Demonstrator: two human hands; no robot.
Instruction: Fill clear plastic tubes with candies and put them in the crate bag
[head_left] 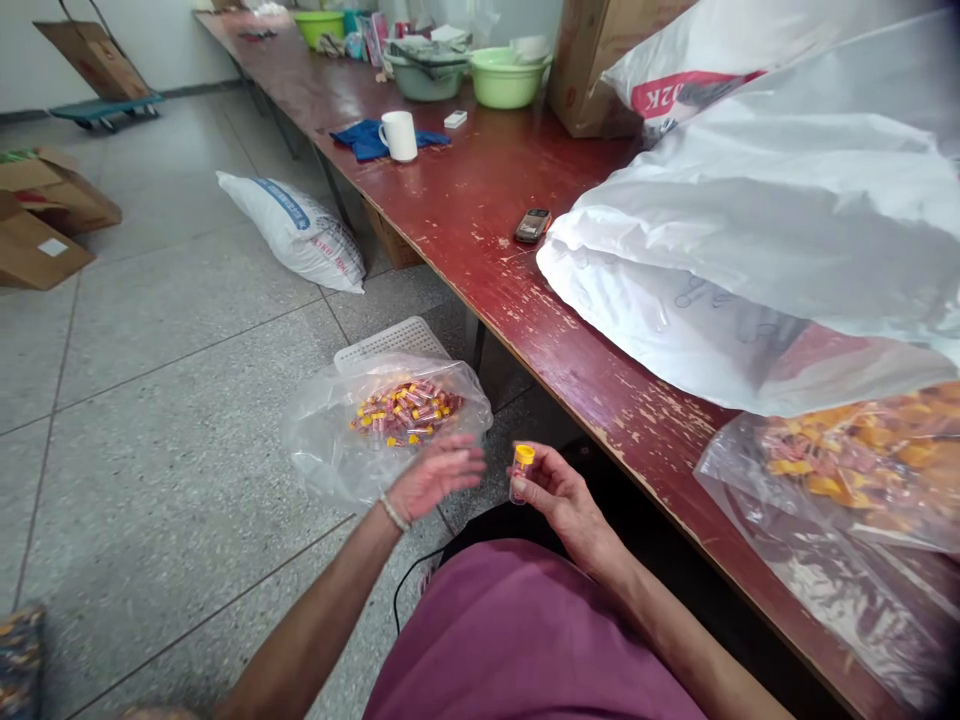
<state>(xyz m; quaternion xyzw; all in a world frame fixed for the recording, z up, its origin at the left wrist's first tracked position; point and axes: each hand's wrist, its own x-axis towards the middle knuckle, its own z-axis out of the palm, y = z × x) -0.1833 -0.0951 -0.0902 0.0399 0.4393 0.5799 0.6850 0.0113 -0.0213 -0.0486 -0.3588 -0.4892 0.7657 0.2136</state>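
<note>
Right hand pinching a yellow-capped vial beside the red counter

Taking the red counter (480, 235) as landmark: the right hand (559, 488) is just left of its near edge, pinching the small clear vial (522, 476) upright between thumb and fingers, yellow cap on top. The left hand (441, 475), farther left of the counter, is empty with fingers loosely spread, near the open plastic bag (322, 440) of similar capped vials (409, 412), which sits beside the counter with a white perforated basket (394, 341) behind it. On the counter lie a phone (532, 226), a white mug (399, 136) and, at the right, a large white sack (750, 230).
</note>
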